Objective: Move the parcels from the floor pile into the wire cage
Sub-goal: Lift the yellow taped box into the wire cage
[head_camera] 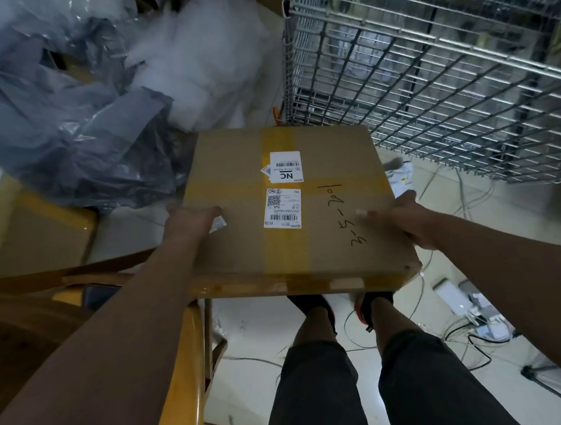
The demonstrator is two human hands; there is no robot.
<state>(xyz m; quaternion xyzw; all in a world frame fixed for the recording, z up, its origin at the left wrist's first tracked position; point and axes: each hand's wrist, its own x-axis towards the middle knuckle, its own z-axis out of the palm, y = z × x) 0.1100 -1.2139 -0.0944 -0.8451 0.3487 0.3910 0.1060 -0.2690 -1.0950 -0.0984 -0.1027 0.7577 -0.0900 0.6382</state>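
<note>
Parcel point(292, 208) gripped by left hand point(190, 218) and right hand point(402, 218) beside wire cage point(429, 85), contents blurred.

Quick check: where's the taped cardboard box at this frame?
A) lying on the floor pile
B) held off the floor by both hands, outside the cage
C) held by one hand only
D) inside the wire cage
B: the left hand and the right hand grip opposite sides of the cardboard box, which is above the floor and short of the wire cage.
</note>
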